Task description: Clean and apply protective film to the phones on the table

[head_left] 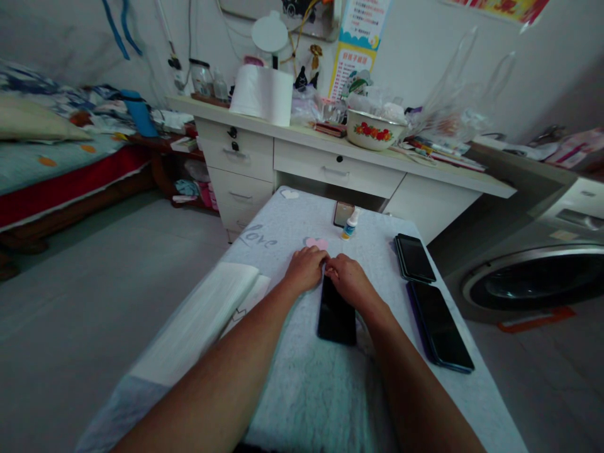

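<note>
A black smartphone [336,314] lies face up on the cloth-covered table, its far end under my hands. My left hand [306,267] is closed at the phone's far left corner, fingertips pressed together. My right hand [348,277] bends over the far right end, its fingers curled in and meeting the left fingertips. Whatever sits between the fingertips is too small and covered to make out. Just beyond the hands stands a small white spray bottle [350,225] with a blue label. Behind it lies a small phone-like rectangle [343,214].
Two dark devices, a smaller one [416,258] and a larger phone [441,327], lie along the table's right edge. Folded white cloth [198,321] covers the left side. Beyond stands a white desk [302,141] holding an enamel bowl [375,130]. A washing machine [542,251] is at right.
</note>
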A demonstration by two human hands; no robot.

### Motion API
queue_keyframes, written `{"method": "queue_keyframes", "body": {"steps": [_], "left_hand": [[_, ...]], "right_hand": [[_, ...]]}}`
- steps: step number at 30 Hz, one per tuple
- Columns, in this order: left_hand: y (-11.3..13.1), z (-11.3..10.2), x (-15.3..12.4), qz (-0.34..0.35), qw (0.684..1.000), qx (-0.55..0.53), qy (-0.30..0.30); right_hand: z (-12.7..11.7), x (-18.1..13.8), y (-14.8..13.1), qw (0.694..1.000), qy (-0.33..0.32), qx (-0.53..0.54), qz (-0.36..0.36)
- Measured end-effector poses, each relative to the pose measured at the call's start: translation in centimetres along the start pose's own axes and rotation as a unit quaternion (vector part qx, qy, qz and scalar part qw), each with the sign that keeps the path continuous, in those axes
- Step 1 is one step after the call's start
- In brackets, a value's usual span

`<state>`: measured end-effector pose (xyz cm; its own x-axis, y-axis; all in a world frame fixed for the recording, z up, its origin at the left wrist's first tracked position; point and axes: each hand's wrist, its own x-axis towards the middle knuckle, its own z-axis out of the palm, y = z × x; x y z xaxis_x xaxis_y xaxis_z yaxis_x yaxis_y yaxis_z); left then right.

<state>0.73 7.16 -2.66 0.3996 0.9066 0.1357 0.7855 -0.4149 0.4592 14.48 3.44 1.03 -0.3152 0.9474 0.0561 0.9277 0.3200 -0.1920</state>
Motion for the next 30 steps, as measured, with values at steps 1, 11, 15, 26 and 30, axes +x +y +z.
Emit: {"method": "queue_keyframes", "body": {"steps": [1, 11, 15, 26, 30], "left_hand": [[0.0, 0.0, 0.0, 0.000, 1.000, -0.005, -0.001], [0.0, -0.2, -0.1, 0.002, 1.000, -0.015, -0.003], [0.0, -0.2, 0.0, 0.003, 1.000, -0.013, -0.001], [-0.1, 0.2, 0.1, 0.011, 1.000, -0.005, 0.010], [-0.1, 0.2, 0.2, 0.008, 1.000, 0.010, 0.006]], "right_hand": [[-0.1, -0.2, 0.0, 1.000, -0.006, 0.008, -0.007], [-1.1, -1.7, -0.7, 0.996, -0.028, 0.076, -0.044], [-1.2, -1.7, -0.2, 0.990, -0.039, 0.112, -0.074], [0.1, -0.5, 0.2, 0.998, 0.016, 0.057, -0.019], [0.4, 0.3, 0.0, 0.999, 0.033, 0.036, 0.009]]}}
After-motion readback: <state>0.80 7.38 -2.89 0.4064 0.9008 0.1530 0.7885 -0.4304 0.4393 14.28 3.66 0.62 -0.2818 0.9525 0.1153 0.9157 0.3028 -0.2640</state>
